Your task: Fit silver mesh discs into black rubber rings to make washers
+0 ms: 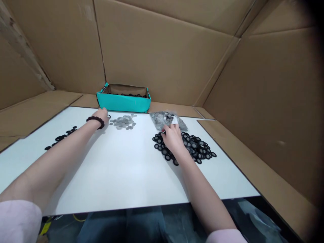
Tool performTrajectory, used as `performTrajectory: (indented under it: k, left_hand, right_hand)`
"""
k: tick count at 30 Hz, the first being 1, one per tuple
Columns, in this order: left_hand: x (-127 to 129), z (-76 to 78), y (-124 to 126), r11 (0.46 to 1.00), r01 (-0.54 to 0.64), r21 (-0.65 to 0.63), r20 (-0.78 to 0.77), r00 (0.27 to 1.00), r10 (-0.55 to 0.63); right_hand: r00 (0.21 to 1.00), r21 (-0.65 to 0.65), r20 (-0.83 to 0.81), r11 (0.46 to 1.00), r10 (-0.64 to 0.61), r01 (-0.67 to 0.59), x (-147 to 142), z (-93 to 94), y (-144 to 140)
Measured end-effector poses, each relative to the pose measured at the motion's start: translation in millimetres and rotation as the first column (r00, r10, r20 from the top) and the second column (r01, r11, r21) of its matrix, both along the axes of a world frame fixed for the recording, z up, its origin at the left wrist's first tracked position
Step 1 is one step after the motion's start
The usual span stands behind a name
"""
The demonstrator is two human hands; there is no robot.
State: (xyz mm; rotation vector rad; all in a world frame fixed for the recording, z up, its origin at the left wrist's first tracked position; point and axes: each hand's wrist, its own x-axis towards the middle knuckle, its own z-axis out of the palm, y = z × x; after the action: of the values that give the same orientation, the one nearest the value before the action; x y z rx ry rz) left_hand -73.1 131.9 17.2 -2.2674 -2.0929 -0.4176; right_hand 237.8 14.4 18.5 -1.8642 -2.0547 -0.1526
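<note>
Right hand (172, 139) rests, fingers curled, on black rings (192, 146); left hand (101, 115) pinches a ring beside the teal box (124, 102).

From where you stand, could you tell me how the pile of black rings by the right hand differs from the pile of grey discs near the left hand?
The black rings are dark with open centres; the grey discs look pale and solid. The black rings make a larger, denser heap; the grey discs make a smaller, flatter scatter. The right hand rests on the rings; the left hand lies beside the discs. Both sit on the white board.
</note>
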Motion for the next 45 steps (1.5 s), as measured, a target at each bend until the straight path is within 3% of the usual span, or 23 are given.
performTrajectory:
  k: [4,7,9,11,13,14,19,21,24,27,31,34,39,43,45]
  left_hand:
    - [15,15.0,-21,1.000,-0.006,0.006,-0.014,1.000,0.006]
    - [49,19.8,-68,0.984,0.170,0.061,-0.059,0.984,-0.166]
    - [73,13.2,-108,0.957,0.285,0.060,-0.071,0.957,-0.280]
    - [90,0.8,-146,0.863,0.498,0.087,-0.155,0.862,-0.482]
    - [96,-12.4,-172,0.689,0.714,0.124,-0.203,0.698,-0.687]
    - [96,-17.8,-181,0.618,0.768,0.165,-0.225,0.640,-0.735]
    - [83,-26.7,-191,0.490,0.806,0.331,-0.268,0.578,-0.771]
    - [80,-25.0,-190,0.398,0.836,0.377,-0.316,0.520,-0.793]
    - [81,-21.1,-189,0.233,0.861,0.451,-0.417,0.435,-0.798]
    - [83,-18.1,-190,0.152,0.828,0.539,-0.427,0.424,-0.799]
    - [86,-18.0,-193,0.104,0.801,0.589,-0.441,0.428,-0.789]
    - [87,-19.1,-194,0.105,0.812,0.573,-0.470,0.431,-0.770]
    - [84,-21.8,-192,0.189,0.832,0.522,-0.464,0.463,-0.755]
    - [81,-25.2,-189,0.250,0.855,0.455,-0.427,0.456,-0.781]
    - [81,-25.8,-186,0.340,0.837,0.429,-0.315,0.491,-0.812]
  right_hand:
    - [0.992,0.210,-0.127,0.978,0.027,0.000,0,1.5,2]
    - [0.971,0.322,-0.200,0.944,0.134,-0.064,-1,-1.3,5]
    - [0.953,0.367,-0.221,0.923,0.206,-0.114,-3,-5.6,5]
    - [0.937,0.384,-0.224,0.908,0.269,-0.169,-8,-10.6,3]
    - [0.924,0.360,-0.215,0.905,0.317,-0.226,-16,-14.7,0]
    - [0.921,0.326,-0.205,0.910,0.331,-0.254,-22,-16.0,-2]
    - [0.946,0.031,-0.031,0.947,0.322,-0.321,-64,-12.1,12]
    - [0.940,-0.072,0.056,0.941,0.336,-0.332,-84,-8.2,32]
    - [0.939,-0.144,0.132,0.944,0.317,-0.298,-111,-5.6,67]
    - [0.934,-0.168,0.197,0.949,0.298,-0.267,-129,-8.5,94]
    - [0.926,-0.163,0.255,0.956,0.280,-0.244,-142,-16.0,108]
    - [0.922,-0.139,0.261,0.956,0.286,-0.257,-145,-18.1,109]
    - [0.932,-0.089,0.257,0.966,0.257,-0.242,-146,-12.9,110]
    - [0.966,-0.039,0.162,0.980,0.200,-0.196,-145,-9.6,116]
    - [0.982,-0.019,0.060,0.984,0.177,-0.177,-141,-7.8,117]
